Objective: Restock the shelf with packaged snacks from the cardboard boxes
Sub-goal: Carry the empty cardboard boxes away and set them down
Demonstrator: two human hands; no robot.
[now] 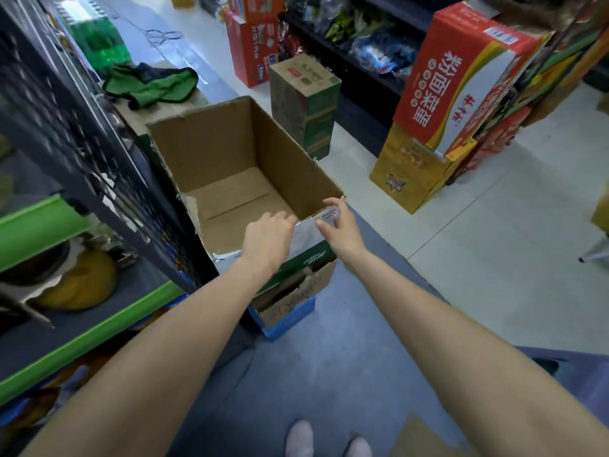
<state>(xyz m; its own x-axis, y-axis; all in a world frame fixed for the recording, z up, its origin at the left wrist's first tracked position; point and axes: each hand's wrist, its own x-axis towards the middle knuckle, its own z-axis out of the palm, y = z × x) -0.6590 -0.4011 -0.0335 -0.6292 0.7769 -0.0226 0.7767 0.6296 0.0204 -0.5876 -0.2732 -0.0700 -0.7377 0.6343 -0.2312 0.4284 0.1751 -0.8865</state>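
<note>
Beside the shelf (82, 206) at left, open box (230, 166) sits on other cartons, empty, no snacks showing inside. Long axis runs away from the person. Left hand (268, 237) curls over the near rim, fingers inside. Right hand (336, 225) pinches the near right corner, thumb outside. Both equally near. Full cartons (461, 77) stand well apart, right; judged next source.

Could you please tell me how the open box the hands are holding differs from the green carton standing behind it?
The open box has its top open and shows a bare brown inside; the green carton is closed. The left hand and right hand grip the open box's near rim; nothing touches the green carton. Both are cardboard.
</note>
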